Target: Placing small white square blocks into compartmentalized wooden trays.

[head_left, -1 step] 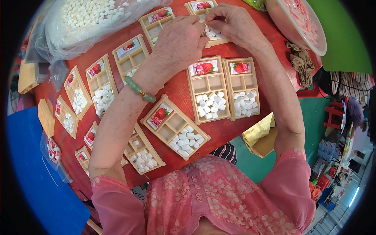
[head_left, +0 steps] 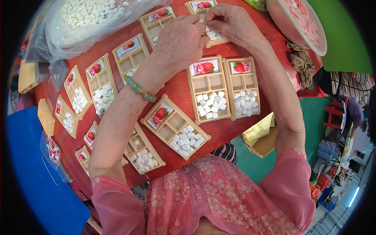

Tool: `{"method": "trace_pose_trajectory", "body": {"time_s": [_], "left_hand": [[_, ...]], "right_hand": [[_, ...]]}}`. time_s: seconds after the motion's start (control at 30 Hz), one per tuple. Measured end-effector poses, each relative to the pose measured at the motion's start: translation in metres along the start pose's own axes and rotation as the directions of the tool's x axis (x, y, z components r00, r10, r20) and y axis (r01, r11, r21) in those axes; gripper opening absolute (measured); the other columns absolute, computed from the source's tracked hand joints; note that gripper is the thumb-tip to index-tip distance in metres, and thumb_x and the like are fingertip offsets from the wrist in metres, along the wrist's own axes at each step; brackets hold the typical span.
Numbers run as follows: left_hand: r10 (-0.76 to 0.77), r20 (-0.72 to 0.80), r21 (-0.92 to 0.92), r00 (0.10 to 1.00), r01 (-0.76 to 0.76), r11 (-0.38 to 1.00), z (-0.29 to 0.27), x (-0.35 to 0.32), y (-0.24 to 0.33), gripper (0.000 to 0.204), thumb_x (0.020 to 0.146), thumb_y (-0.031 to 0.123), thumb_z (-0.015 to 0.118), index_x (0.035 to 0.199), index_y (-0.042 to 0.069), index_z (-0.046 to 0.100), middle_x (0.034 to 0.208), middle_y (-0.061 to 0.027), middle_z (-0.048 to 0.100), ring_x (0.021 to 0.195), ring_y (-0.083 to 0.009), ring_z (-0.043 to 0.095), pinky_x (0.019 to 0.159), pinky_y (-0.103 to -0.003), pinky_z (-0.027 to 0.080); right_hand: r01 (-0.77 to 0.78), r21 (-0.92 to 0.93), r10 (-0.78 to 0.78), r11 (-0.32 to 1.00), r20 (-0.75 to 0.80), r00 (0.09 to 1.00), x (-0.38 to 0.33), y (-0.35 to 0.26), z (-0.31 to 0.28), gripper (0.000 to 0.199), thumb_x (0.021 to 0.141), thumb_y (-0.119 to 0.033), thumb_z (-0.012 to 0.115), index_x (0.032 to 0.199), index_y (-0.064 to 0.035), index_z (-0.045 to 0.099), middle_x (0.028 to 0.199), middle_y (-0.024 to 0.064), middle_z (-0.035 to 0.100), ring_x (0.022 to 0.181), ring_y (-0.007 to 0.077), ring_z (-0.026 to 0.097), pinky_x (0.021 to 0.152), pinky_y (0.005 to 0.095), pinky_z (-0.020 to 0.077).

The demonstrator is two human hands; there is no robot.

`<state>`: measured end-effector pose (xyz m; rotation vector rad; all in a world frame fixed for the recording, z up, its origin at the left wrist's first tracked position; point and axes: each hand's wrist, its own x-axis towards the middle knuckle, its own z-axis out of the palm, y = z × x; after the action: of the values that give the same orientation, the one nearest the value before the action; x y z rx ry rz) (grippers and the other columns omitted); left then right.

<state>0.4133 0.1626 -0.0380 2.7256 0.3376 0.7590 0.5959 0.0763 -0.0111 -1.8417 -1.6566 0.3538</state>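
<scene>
Both my hands meet over a beige compartment tray (head_left: 227, 39) at the far middle of the table. My left hand (head_left: 181, 39) comes over the tray's left side with its fingers curled in. My right hand (head_left: 234, 26) is on the tray's right, thumb and fingertips pinched together. What either hand holds, if anything, is too small or hidden to tell. Small white pieces like mini marshmallows (head_left: 213, 33) lie in this tray below my fingers. In its upper compartment sits a strawberry-printed packet (head_left: 203, 5). Another tray (head_left: 145, 19) stands left of it, partly behind my left hand.
Several similar trays, such as the near one (head_left: 175, 125), cover the red table (head_left: 172, 85). A clear bag (head_left: 58, 43) of white pieces lies far left. Far right are a white bowl (head_left: 322, 41) of pink packets and a brown cloth (head_left: 300, 64). An open carton (head_left: 263, 145) stands below the edge.
</scene>
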Motion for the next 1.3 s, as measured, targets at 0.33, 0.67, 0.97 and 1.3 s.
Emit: {"method": "trace_pose_trajectory", "body": {"time_s": [0.33,0.67,0.97,1.3], "left_hand": [[0.119,0.037,0.147,0.992,-0.123,0.981,-0.001,-0.003,-0.005,0.021,0.084,0.012,0.067,0.102,0.001,0.070,0.107,-0.0130,0.068,0.107,-0.0299,0.066,0.095,-0.043,0.051],[0.197,0.152,0.184,0.969,-0.223,0.957,0.005,-0.004,0.003,0.046,0.086,0.006,0.060,0.130,-0.008,0.058,0.142,-0.0217,0.056,0.133,-0.0314,0.055,0.112,-0.048,0.043],[0.139,0.155,0.069,0.978,-0.151,0.986,0.005,-0.003,0.004,0.060,0.083,-0.005,0.054,0.142,-0.012,0.047,0.148,-0.0274,0.050,0.141,-0.0394,0.046,0.119,-0.045,0.037],[0.110,0.278,0.077,0.954,-0.136,0.988,0.003,0.002,0.001,0.064,0.083,0.007,0.059,0.143,-0.010,0.045,0.152,-0.0272,0.047,0.147,-0.0364,0.041,0.121,-0.046,0.035]], "right_hand": [[-0.337,0.280,0.311,0.899,0.135,0.941,-0.007,-0.007,-0.033,0.021,0.093,-0.006,0.068,0.113,-0.0010,0.072,0.095,0.0161,0.071,0.082,0.0258,0.066,0.074,0.0359,0.0520],[-0.003,-0.023,0.003,1.000,-0.003,1.000,-0.042,0.016,-0.016,0.016,0.096,-0.003,0.063,0.109,0.0043,0.071,0.097,0.0105,0.066,0.088,0.0248,0.066,0.082,0.0341,0.0522],[-0.015,-0.294,0.032,0.956,0.055,0.998,-0.058,0.013,-0.013,0.050,0.106,-0.038,0.054,0.144,-0.0052,0.055,0.147,0.0149,0.055,0.136,0.0296,0.050,0.113,0.0422,0.0385],[-0.101,-0.266,0.146,0.959,0.154,0.977,-0.066,0.009,-0.024,0.078,0.103,-0.060,0.050,0.161,-0.0099,0.034,0.163,0.0134,0.040,0.154,0.0305,0.030,0.126,0.0451,0.0221]]}}
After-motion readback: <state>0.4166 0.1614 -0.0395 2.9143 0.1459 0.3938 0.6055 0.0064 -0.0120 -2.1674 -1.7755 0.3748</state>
